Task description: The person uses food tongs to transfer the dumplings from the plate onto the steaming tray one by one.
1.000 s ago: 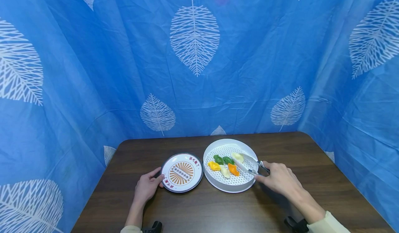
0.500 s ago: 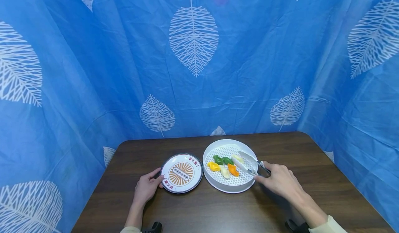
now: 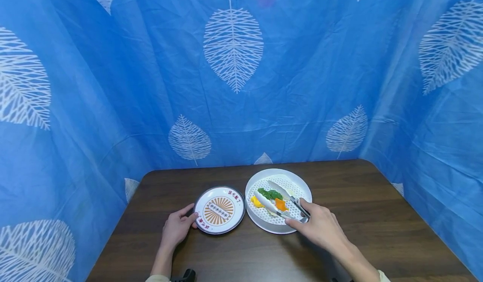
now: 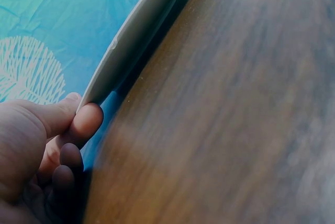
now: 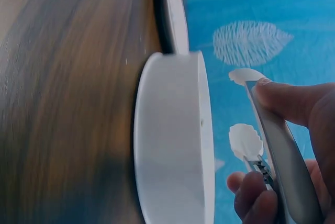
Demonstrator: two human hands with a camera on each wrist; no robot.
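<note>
My left hand [image 3: 177,226] pinches the near left rim of a round white plate [image 3: 219,210] with an orange ray pattern and red characters. In the left wrist view, thumb and forefinger [image 4: 86,121] meet at its edge. My right hand [image 3: 321,226] holds metal tongs [image 3: 299,208] with pale tips, their arms spread apart above a round white steamer basket [image 3: 281,229]. Inside lie two green dumplings [image 3: 269,194], an orange dumpling [image 3: 281,205] and a yellow dumpling [image 3: 256,201]. Pale dumplings are mostly hidden by the tongs. Nothing visible is gripped between the tong tips.
Plate and basket stand almost side by side on a dark wooden table [image 3: 241,259]. A blue curtain [image 3: 241,118] with white leaf prints hangs behind the table and along both sides.
My right hand has moved left with the tongs, from the pale dumpling at the basket's right to above the green, yellow and orange ones. The tong tips spread wider. My left hand stays on the plate.
</note>
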